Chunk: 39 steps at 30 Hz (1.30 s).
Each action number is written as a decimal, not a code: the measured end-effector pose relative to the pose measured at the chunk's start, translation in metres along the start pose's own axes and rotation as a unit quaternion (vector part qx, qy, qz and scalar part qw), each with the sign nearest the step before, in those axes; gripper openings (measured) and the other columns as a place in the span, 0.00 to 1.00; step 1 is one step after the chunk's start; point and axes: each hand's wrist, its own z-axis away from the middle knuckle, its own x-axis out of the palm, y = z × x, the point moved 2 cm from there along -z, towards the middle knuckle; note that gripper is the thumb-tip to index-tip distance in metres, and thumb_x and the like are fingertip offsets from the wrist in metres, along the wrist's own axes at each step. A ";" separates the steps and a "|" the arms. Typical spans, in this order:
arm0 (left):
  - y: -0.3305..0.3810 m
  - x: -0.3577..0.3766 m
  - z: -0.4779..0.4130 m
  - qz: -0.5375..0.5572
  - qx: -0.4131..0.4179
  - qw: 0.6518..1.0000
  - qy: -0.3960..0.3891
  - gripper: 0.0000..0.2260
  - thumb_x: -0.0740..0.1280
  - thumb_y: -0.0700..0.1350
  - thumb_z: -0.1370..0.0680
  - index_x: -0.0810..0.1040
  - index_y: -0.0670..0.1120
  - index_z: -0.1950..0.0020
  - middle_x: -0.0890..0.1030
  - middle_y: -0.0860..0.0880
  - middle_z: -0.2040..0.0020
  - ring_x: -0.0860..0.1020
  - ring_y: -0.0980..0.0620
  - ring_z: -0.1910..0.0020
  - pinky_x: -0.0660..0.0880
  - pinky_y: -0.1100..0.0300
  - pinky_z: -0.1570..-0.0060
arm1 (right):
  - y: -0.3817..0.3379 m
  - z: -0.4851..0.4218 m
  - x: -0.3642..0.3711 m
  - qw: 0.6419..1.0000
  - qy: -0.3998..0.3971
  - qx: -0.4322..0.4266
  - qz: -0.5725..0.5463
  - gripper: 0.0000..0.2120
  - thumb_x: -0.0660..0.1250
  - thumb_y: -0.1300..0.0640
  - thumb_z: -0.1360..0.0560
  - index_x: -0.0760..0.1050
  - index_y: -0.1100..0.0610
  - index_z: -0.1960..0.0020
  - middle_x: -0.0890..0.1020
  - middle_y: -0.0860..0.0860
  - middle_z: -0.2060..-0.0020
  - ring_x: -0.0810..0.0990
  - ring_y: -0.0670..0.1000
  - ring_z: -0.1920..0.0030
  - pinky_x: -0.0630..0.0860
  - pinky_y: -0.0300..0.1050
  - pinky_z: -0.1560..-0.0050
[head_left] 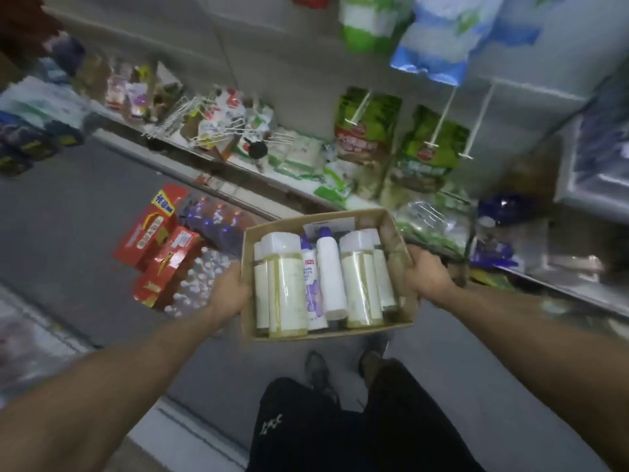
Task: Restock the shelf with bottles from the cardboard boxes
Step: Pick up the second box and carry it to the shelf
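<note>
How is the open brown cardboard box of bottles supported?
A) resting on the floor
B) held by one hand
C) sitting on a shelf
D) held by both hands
D: the left hand and right hand grip opposite sides of the open brown cardboard box.

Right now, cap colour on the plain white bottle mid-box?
Purple cap on the white bottle in the cardboard box; the head view shows it best.

Arms outstretched, left hand (pixel 227 290) and right hand (pixel 426 274) each grip the box (pixel 393 233).
</note>
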 end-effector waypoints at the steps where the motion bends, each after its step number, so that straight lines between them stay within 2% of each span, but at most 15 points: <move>1: 0.014 0.012 -0.006 -0.020 0.018 0.999 -0.026 0.07 0.69 0.42 0.20 0.80 0.52 0.44 0.85 0.50 0.48 0.84 0.48 0.50 0.83 0.50 0.58 | 0.024 0.015 -0.006 1.000 0.016 0.024 -0.012 0.17 0.63 0.41 0.19 0.79 0.50 0.38 0.86 0.56 0.44 0.83 0.60 0.47 0.81 0.56 0.44; 5: 0.084 0.074 -0.018 -0.088 0.075 0.989 -0.093 0.12 0.69 0.46 0.21 0.77 0.52 0.39 0.83 0.48 0.46 0.82 0.52 0.54 0.78 0.59 0.64 | 0.118 0.074 -0.030 0.987 0.087 0.108 -0.077 0.23 0.62 0.42 0.22 0.79 0.55 0.35 0.86 0.61 0.44 0.84 0.65 0.43 0.81 0.56 0.42; 8: 0.141 0.131 -0.013 -0.134 0.132 0.974 -0.131 0.10 0.68 0.48 0.20 0.76 0.51 0.39 0.83 0.46 0.45 0.81 0.49 0.55 0.82 0.55 0.59 | 0.180 0.120 -0.051 0.971 0.135 0.155 -0.123 0.22 0.59 0.40 0.25 0.80 0.52 0.41 0.86 0.57 0.48 0.84 0.64 0.44 0.81 0.57 0.43; 11: 0.192 0.193 0.006 -0.156 0.162 0.959 -0.174 0.11 0.67 0.49 0.18 0.75 0.50 0.37 0.83 0.45 0.45 0.83 0.48 0.56 0.85 0.48 0.63 | 0.245 0.165 -0.070 0.950 0.170 0.214 -0.154 0.24 0.57 0.39 0.29 0.79 0.50 0.42 0.85 0.57 0.49 0.83 0.64 0.46 0.81 0.55 0.46; 13: 0.226 0.236 0.024 -0.163 0.182 0.949 -0.202 0.10 0.66 0.50 0.18 0.76 0.50 0.38 0.84 0.44 0.47 0.85 0.42 0.55 0.86 0.41 0.63 | 0.291 0.195 -0.082 0.937 0.186 0.241 -0.173 0.19 0.59 0.38 0.27 0.77 0.48 0.46 0.85 0.56 0.50 0.83 0.63 0.48 0.80 0.54 0.48; 15: 0.260 0.279 0.044 -0.185 0.209 0.934 -0.222 0.12 0.65 0.52 0.19 0.78 0.50 0.39 0.85 0.44 0.47 0.85 0.41 0.55 0.86 0.40 0.61 | 0.338 0.225 -0.095 0.927 0.199 0.262 -0.180 0.14 0.63 0.39 0.23 0.76 0.47 0.46 0.85 0.54 0.49 0.83 0.61 0.49 0.81 0.54 0.48; 19: 0.320 0.366 0.088 -0.199 0.236 0.911 -0.272 0.13 0.67 0.55 0.18 0.77 0.52 0.36 0.85 0.45 0.45 0.86 0.42 0.52 0.86 0.41 0.58 | 0.414 0.284 -0.121 0.905 0.234 0.295 -0.199 0.21 0.59 0.35 0.29 0.77 0.47 0.46 0.85 0.52 0.50 0.81 0.57 0.53 0.78 0.51 0.51; 22: 0.362 0.436 0.113 -0.235 0.275 0.880 -0.308 0.12 0.67 0.51 0.17 0.77 0.49 0.35 0.85 0.43 0.43 0.85 0.39 0.49 0.86 0.39 0.53 | 0.465 0.325 -0.138 0.878 0.256 0.342 -0.215 0.24 0.58 0.39 0.31 0.79 0.51 0.43 0.85 0.56 0.47 0.83 0.63 0.46 0.80 0.54 0.46; 24: 0.389 0.480 0.129 -0.265 0.310 0.855 -0.320 0.13 0.66 0.50 0.17 0.77 0.50 0.33 0.84 0.43 0.40 0.84 0.39 0.43 0.83 0.40 0.43 | 0.495 0.350 -0.146 0.857 0.276 0.369 -0.229 0.25 0.57 0.42 0.32 0.79 0.52 0.43 0.85 0.57 0.46 0.83 0.64 0.44 0.80 0.56 0.44; 26: 0.418 0.525 0.144 -0.290 0.338 0.827 -0.343 0.13 0.65 0.51 0.17 0.78 0.51 0.34 0.85 0.45 0.39 0.83 0.41 0.41 0.81 0.41 0.38 | 0.525 0.371 -0.152 0.834 0.293 0.398 -0.246 0.22 0.57 0.43 0.33 0.78 0.52 0.46 0.85 0.57 0.48 0.83 0.64 0.45 0.80 0.57 0.44; 30: 0.481 0.617 0.173 -0.308 0.388 0.768 -0.405 0.12 0.65 0.55 0.19 0.78 0.52 0.38 0.85 0.46 0.43 0.84 0.41 0.44 0.82 0.39 0.42 | 0.582 0.405 -0.161 0.778 0.333 0.449 -0.288 0.16 0.59 0.43 0.33 0.75 0.49 0.50 0.83 0.53 0.53 0.82 0.62 0.49 0.79 0.54 0.47; 35: 0.559 0.728 0.219 -0.322 0.442 0.704 -0.453 0.09 0.67 0.50 0.18 0.78 0.55 0.37 0.85 0.47 0.42 0.84 0.42 0.43 0.82 0.42 0.42 | 0.645 0.442 -0.174 0.702 0.384 0.501 -0.331 0.11 0.61 0.41 0.29 0.75 0.45 0.53 0.81 0.48 0.56 0.81 0.57 0.53 0.75 0.49 0.51; 39: 0.610 0.807 0.261 -0.352 0.459 0.668 -0.469 0.15 0.66 0.47 0.17 0.77 0.50 0.30 0.85 0.45 0.40 0.83 0.42 0.42 0.80 0.44 0.39 | 0.687 0.472 -0.186 0.651 0.413 0.528 -0.355 0.07 0.63 0.42 0.29 0.74 0.42 0.55 0.81 0.46 0.57 0.81 0.56 0.54 0.75 0.48 0.52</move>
